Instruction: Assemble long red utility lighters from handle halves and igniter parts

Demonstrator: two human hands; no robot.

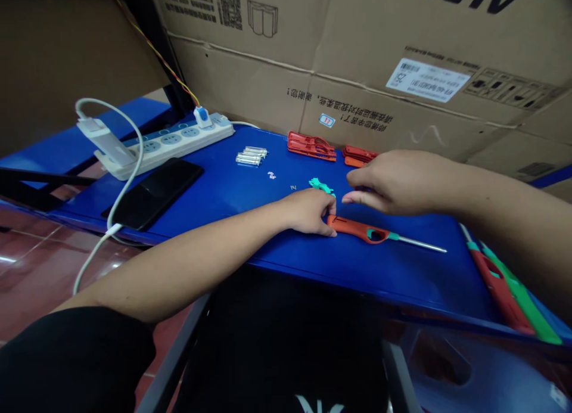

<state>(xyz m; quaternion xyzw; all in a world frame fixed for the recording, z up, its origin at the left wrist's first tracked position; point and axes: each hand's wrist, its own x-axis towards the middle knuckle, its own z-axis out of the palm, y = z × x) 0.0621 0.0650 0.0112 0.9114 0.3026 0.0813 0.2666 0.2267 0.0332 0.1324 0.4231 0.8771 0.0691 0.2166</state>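
Observation:
An orange long-necked gas lighter (351,227) lies on the blue table, its metal tube pointing right. My left hand (313,211) grips the butt end of the lighter between thumb and fingers. Above and to the right hovers my right hand (393,182), thumb and curled forefinger apart, with nothing visible between them. Beyond my left hand are small teal plastic parts (319,185). Red handle shells (311,146) lie farther back, and more red and orange shells (358,154) sit partly behind my right hand.
Clear tubes (251,155) and tiny metal pieces (293,188) lie on the blue table (268,234). At left are a black phone (156,192) and a white power strip (172,140). A red lighter (503,288) and a green one (521,297) rest at right. Cardboard (357,55) stands behind.

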